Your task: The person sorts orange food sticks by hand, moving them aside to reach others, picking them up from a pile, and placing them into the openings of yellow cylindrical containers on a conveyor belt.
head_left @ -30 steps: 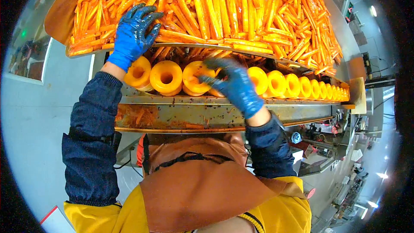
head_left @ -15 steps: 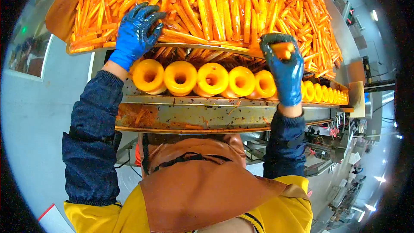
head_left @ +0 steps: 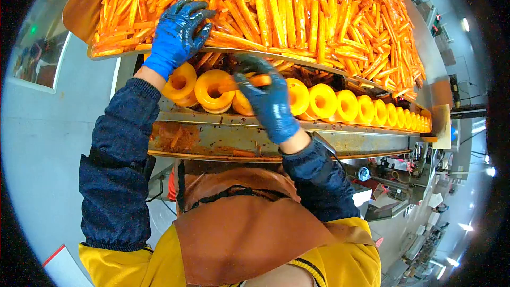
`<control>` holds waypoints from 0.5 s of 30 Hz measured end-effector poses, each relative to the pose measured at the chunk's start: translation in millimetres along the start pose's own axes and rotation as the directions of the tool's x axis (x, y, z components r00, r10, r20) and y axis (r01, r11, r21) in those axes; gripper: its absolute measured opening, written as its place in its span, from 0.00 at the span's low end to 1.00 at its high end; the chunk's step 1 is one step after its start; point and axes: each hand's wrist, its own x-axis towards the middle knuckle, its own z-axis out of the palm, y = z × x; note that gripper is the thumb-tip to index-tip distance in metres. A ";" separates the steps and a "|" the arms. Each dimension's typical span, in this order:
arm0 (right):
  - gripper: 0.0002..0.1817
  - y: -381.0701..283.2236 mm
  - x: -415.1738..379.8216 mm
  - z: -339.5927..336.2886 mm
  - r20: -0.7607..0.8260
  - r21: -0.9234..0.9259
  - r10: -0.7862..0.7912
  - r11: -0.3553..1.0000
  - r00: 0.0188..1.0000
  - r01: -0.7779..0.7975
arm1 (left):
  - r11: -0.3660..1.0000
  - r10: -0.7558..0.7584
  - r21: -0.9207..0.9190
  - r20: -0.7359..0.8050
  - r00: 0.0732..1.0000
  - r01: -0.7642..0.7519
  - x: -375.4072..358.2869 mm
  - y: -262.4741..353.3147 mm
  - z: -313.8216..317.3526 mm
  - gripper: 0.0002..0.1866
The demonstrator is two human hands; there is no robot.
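My left hand (head_left: 179, 31), in a blue glove with dark wet fingers, rests at the front edge of the heaped tray (head_left: 239, 48). Its fingers are bent and apart, touching the orange carrot-like sticks (head_left: 295, 18), and nothing is clearly gripped. Below the tray, my right hand (head_left: 268, 98) is closed around one orange stick (head_left: 229, 86). That stick points left, its tip at the hole of a thick yellow ring-shaped cup (head_left: 204, 98). My right hand covers part of the neighbouring cups.
The row of yellow cups (head_left: 346, 107) runs away to the right along a metal rail (head_left: 361, 127). Under it lies a metal trough (head_left: 212, 141) with orange scraps. Machinery (head_left: 398, 180) stands at the right, and a brown apron (head_left: 244, 239) covers my front.
My right hand has moved left and down from the tray's edge to the cups, carrying the stick. The cups appear shifted. My left hand stays by the tray, its fingers slightly more spread.
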 end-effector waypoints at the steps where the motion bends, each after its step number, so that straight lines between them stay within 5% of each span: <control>1: 0.20 -0.8 -1.9 8.4 0.076 -0.082 0.013 0.997 0.997 -0.007 | 1.000 0.000 0.000 0.001 1.000 0.000 -1.1 0.4 0.2 0.14; 5: 0.20 -14.2 3.2 -11.7 0.247 -0.265 -0.013 0.961 0.969 0.081 | 1.000 -0.011 -0.012 -0.004 1.000 0.011 0.8 -0.8 -0.3 0.14; 6: 0.20 4.2 8.3 -25.8 0.121 -0.134 0.087 0.988 0.989 -0.071 | 1.000 -0.008 -0.016 -0.006 1.000 0.008 -0.3 0.3 -0.2 0.14; 7: 0.19 -12.7 21.0 -50.0 -0.069 -0.361 0.110 0.924 0.991 -0.128 | 1.000 -0.007 -0.027 -0.010 1.000 0.006 0.4 1.5 -2.2 0.14; 8: 0.18 -5.1 34.0 -70.6 -0.268 -0.443 -0.041 0.893 0.963 -0.085 | 0.999 -0.006 -0.032 -0.014 1.000 0.005 0.2 1.0 -0.2 0.14; 9: 0.19 -0.7 50.9 -99.8 -0.252 -0.747 -0.251 0.664 0.935 -0.023 | 1.000 -0.008 -0.028 -0.013 1.000 0.008 -0.6 -0.4 1.3 0.14; 10: 0.23 -10.0 67.0 -117.3 -0.289 -0.806 -0.049 0.551 0.956 -0.215 | 1.000 -0.010 -0.022 -0.013 1.000 0.010 -1.1 -1.2 2.1 0.14; 11: 0.28 3.8 82.2 -130.4 -0.266 -0.874 -0.016 0.425 0.964 -0.234 | 1.000 -0.014 -0.009 -0.013 1.000 0.014 -1.3 -0.2 2.1 0.14; 15: 0.29 -0.4 124.8 -123.2 -0.224 -0.897 0.160 0.352 0.961 -0.268 | 1.000 -0.025 -0.016 0.006 1.000 0.025 0.1 1.9 -1.1 0.13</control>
